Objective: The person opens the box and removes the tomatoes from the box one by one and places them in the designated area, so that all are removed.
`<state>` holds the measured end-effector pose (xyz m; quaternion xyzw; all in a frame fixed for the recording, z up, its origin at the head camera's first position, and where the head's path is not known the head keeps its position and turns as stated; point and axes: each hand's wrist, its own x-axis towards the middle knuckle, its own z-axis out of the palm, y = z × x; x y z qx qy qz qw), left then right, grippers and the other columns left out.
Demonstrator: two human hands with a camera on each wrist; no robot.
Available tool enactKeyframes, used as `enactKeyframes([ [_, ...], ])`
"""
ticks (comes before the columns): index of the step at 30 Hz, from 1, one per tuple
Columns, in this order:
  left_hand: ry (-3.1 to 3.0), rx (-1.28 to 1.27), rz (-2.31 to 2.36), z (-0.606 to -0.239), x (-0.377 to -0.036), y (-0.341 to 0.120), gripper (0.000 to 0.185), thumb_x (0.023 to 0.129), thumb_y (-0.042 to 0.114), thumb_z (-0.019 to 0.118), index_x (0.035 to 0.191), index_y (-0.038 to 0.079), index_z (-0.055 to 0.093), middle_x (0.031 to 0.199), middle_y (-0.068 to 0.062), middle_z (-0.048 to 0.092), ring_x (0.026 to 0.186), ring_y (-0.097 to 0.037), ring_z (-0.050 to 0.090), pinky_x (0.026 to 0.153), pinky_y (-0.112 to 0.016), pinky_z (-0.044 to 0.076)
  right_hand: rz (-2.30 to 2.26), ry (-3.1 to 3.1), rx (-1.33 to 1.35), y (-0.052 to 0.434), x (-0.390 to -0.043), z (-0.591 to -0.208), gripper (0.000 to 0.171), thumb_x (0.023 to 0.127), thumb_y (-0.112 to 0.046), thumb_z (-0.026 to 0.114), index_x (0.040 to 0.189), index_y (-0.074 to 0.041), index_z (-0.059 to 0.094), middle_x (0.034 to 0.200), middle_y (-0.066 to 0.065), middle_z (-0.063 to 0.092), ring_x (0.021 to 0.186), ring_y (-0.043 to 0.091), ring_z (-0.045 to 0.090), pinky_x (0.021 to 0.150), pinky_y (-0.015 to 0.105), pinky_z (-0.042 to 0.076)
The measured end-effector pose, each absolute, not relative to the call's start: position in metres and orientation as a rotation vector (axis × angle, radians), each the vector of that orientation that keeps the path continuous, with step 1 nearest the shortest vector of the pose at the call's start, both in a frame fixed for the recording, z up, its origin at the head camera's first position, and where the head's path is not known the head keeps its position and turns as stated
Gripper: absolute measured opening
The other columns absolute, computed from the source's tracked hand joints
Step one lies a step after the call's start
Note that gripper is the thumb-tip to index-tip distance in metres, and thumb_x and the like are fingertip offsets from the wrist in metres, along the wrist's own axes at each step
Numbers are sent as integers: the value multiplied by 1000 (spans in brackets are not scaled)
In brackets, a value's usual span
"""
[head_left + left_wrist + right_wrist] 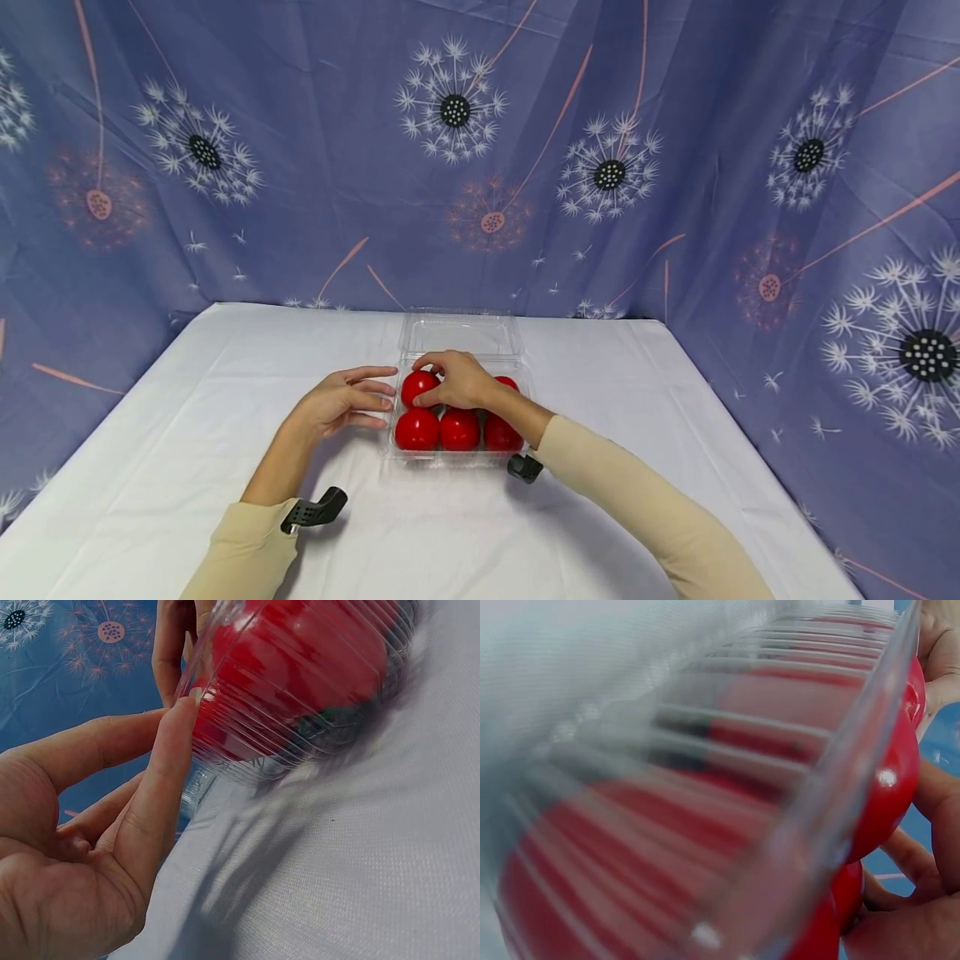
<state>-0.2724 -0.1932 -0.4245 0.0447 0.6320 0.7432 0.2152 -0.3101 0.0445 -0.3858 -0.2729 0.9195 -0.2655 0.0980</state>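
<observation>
A clear plastic clamshell box (465, 457) holds several glossy red tomatoes (417, 433), set in two rows. In the left wrist view, dark green (330, 724) shows beneath them through the ribbed wall. My right hand (461, 382) reaches over the box and pinches the back-left tomato (416, 385) between thumb and fingers. That tomato sits in the back-left corner. My left hand (339, 403) is at the box's left side, its fingers extended and fingertips right at the rim. The right hand and forearm partly cover the other back-row tomatoes.
The box's clear lid (461, 335) lies folded back behind it. A white cloth (225, 400) covers the table. Blue curtains with dandelion prints (322, 150) hang behind and at both sides. Black wrist cameras (315, 510) are worn on both sleeves.
</observation>
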Motion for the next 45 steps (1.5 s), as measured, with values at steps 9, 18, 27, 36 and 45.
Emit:
enactKeyframes([
  [9,1750,129,2058,-425,-274,-193,70,89,-5,67,152,-4,38,111,-9,68,88,-16,72,76,-38,65,-695,2772,-854,40,-308,-384,55,83,-37,82,132,-19,67,116,8,70,107,22,62,89,36,58],
  [18,1749,121,2064,-425,-273,-193,69,89,-6,67,152,-3,39,112,-9,68,88,-17,73,76,-38,65,-642,2778,-851,36,-307,-384,56,84,-39,82,134,-20,66,119,7,67,111,21,59,95,37,54],
  [27,1744,137,2072,-427,-274,-193,70,88,-6,67,152,-4,39,111,-9,68,88,-16,72,75,-37,65,-634,2793,-837,34,-306,-384,56,82,-40,84,132,-21,67,117,6,68,113,22,56,97,38,52],
  [36,1748,156,2083,-429,-275,-193,68,87,-7,68,150,-3,42,110,-8,69,87,-17,73,75,-38,65,-594,2835,-912,32,-306,-383,54,80,-39,85,128,-18,70,115,3,73,109,22,59,93,34,53],
  [45,1746,140,2082,-427,-274,-192,70,88,-8,65,152,-6,37,107,-8,69,86,-15,73,74,-37,65,-574,2857,-950,31,-309,-384,51,80,-37,86,125,-18,72,114,2,74,107,22,61,89,33,55],
])
